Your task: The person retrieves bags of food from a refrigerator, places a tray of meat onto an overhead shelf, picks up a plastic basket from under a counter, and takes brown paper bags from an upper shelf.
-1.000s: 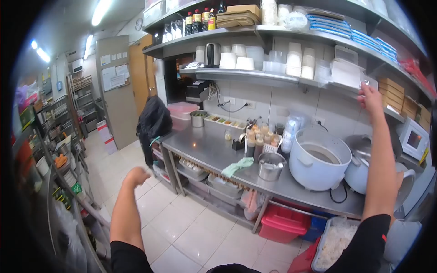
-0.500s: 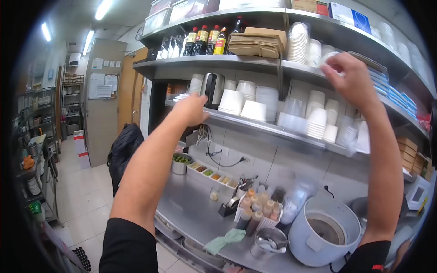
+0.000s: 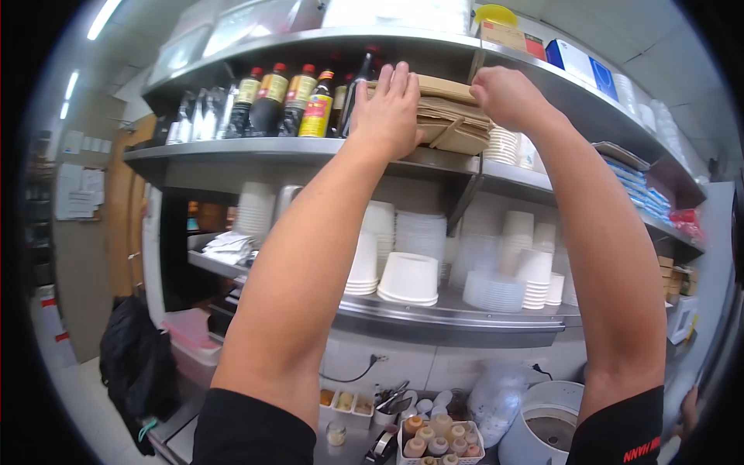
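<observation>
On the upper shelf (image 3: 310, 147) lies a stack of folded brown paper bags (image 3: 452, 128), topped with a flat brown piece. My left hand (image 3: 387, 112) is open, its fingers stretched upward against the left end of the stack. Up at the stack's right end is my right hand (image 3: 511, 99), its fingers curled closed by the top edge; whether anything is inside them is hidden. Behind and below the right wrist a column of paper cups (image 3: 504, 146) is partly covered. Sauce bottles (image 3: 316, 108) with red and yellow labels stand left of my left hand.
White paper bowls (image 3: 408, 279) and clear lids (image 3: 494, 292) fill the lower shelf (image 3: 457, 329). On the counter are squeeze bottles (image 3: 439, 446) in a basket and a large round pot (image 3: 539, 426). A dark jacket or bag (image 3: 139, 364) hangs at the left.
My left hand has risen from the lower shelf near the metal jug to the paper bags. My right hand has moved left from the cups to the bags' right end. The view has tilted up.
</observation>
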Demonstrator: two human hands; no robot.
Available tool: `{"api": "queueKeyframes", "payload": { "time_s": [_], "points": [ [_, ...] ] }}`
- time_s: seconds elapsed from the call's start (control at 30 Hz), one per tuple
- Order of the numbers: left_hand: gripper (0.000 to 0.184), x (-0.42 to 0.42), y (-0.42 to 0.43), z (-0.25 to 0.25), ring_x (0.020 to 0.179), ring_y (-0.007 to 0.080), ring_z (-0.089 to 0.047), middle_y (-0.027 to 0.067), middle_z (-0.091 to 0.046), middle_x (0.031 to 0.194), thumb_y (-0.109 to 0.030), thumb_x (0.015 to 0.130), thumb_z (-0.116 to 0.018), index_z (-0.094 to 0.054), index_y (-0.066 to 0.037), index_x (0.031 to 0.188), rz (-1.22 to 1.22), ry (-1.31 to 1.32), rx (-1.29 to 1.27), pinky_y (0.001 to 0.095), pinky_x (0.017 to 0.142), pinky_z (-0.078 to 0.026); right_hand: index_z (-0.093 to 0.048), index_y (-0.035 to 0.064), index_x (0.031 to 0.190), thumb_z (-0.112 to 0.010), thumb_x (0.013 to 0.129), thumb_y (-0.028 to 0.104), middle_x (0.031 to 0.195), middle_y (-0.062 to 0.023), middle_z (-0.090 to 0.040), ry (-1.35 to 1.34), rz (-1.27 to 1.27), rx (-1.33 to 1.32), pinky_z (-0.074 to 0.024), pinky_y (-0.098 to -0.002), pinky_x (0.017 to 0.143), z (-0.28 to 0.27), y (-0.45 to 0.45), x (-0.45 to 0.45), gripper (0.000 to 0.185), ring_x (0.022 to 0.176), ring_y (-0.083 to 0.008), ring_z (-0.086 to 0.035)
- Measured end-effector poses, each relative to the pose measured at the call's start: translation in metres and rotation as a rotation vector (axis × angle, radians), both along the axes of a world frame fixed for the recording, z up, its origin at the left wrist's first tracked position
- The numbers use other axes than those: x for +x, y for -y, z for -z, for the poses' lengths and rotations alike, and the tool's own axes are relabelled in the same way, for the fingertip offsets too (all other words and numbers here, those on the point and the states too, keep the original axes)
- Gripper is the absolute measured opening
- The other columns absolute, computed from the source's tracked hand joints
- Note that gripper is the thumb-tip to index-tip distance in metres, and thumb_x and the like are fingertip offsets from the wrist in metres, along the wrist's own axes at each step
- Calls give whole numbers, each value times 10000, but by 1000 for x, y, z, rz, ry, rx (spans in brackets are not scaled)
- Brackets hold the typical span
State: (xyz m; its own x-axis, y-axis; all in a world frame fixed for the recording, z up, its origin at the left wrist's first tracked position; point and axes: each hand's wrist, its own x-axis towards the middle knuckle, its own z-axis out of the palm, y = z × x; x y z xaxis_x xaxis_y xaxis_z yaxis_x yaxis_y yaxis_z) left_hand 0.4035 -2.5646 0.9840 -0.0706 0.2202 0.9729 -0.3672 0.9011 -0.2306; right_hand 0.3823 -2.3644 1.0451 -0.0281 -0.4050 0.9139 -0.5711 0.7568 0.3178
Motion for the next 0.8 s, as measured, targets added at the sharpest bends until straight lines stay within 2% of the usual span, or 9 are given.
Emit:
{"api": "queueKeyframes", "payload": {
  "time_s": [0.03, 0.13, 0.17, 0.23, 0.3, 0.43, 0.63, 0.73, 0.8],
  "points": [
    [786, -13, 5, -6, 1435, 275, -263, 131, -288, 1545, -379, 838, -679, -320, -52, 1456, 53, -62, -45, 541, 1131, -239, -692, 49, 1031, -529, 931, 254, 1027, -175, -684, -8, 39, -40, -494, -432, 883, -9, 10, -6, 281, 990, -348, -636],
    [652, -51, 16, -2, 1393, 253, -355, 105, -403, 1486, -337, 856, -660, -422, -68, 1400, 100, -86, -36, 531, 1116, -265, -701, 62, 1031, -539, 929, 268, 1012, -170, -688, -55, 9, -77, -499, -422, 873, -27, 34, -18, 281, 967, -346, -644],
    [526, -61, 22, 4, 1317, 237, -453, 81, -509, 1398, -306, 863, -646, -506, -78, 1316, 128, -242, -109, 523, 1088, -302, -707, 68, 1029, -550, 924, 278, 1008, -168, -690, -51, 24, -38, -499, -415, 872, -32, 41, -19, 282, 964, -342, -645],
    [493, -64, 28, 7, 1284, 236, -478, 74, -544, 1347, -302, 857, -649, -522, -80, 1278, 193, -278, -150, 520, 1067, -323, -718, 68, 1015, -615, 896, 305, 927, -153, -705, -87, 47, 33, -500, -380, 807, -36, 54, -22, 285, 874, -276, -662],
    [426, -65, 29, 9, 1217, 234, -523, 62, -597, 1247, -294, 852, -650, -546, -83, 1207, 241, -343, -189, 508, 1035, -352, -725, 76, 1025, -620, 894, 308, 925, -148, -710, -20, 55, 61, -502, -370, 810, -37, 66, -23, 286, 866, -264, -664],
    [401, -74, 30, 9, 1172, 224, -550, 57, -622, 1174, -292, 824, -671, -577, -84, 1154, 229, -449, -201, 496, 1020, -368, -725, 68, 1021, -621, 889, 277, 934, -141, -713, 53, 51, 47, -505, -365, 806, -38, 84, -25, 268, 865, -264, -667],
    [393, -79, 29, 7, 1126, 211, -568, 61, -641, 1102, -286, 771, -707, -622, -77, 1092, 272, -516, -201, 492, 1011, -383, -714, 45, 1019, -637, 827, 166, 926, -157, -712, -66, 126, 128, -510, -364, 807, -47, 86, -38, 240, 871, -278, -678],
    [313, -81, 30, 6, 1102, 263, -575, 111, -648, 1068, -191, 833, -561, -649, -24, 1083, 345, -557, -251, 527, 1031, -340, -714, 74, 1024, -607, 837, 157, 972, -159, -699, -144, 177, 126, -508, -378, 839, -49, 86, -44, 230, 922, -312, -659],
    [339, -83, 30, 5, 1122, 253, -570, 100, -643, 1105, -213, 819, -603, -639, -34, 1106, 335, -544, -231, 521, 1030, -350, -720, 104, 1013, -578, 848, 158, 992, -154, -693, -287, 182, 55, -506, -392, 871, -44, 87, -53, 225, 965, -327, -645]
  ]
}}
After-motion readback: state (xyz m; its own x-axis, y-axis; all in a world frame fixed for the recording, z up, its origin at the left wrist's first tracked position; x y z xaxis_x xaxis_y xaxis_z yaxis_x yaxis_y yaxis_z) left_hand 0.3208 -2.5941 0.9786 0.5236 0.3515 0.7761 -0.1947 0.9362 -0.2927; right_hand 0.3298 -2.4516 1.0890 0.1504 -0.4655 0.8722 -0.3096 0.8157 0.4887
